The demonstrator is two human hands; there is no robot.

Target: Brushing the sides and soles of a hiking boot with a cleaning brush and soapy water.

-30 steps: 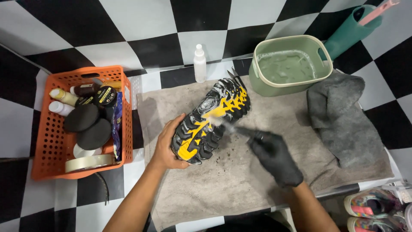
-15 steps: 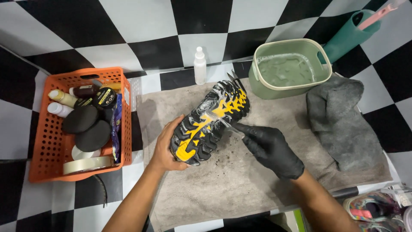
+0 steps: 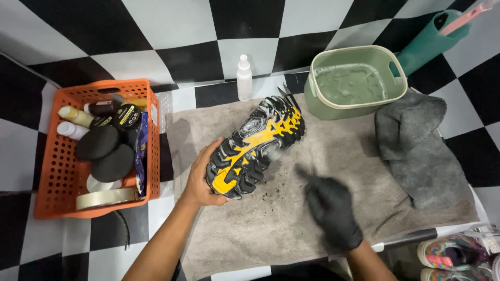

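Orange basket (image 3: 62, 171) flanks the shoe (image 3: 255, 145); green tub (image 3: 354, 83) behind.

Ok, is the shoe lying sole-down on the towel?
No, the shoe is turned sole-up, its black and yellow tread facing the camera, steadied by the left hand.

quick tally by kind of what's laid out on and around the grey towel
shoe, sole up, in left hand: 1
basin of water: 1
spray bottle: 1
dark grey cloth: 1
orange basket: 1
Total: 5
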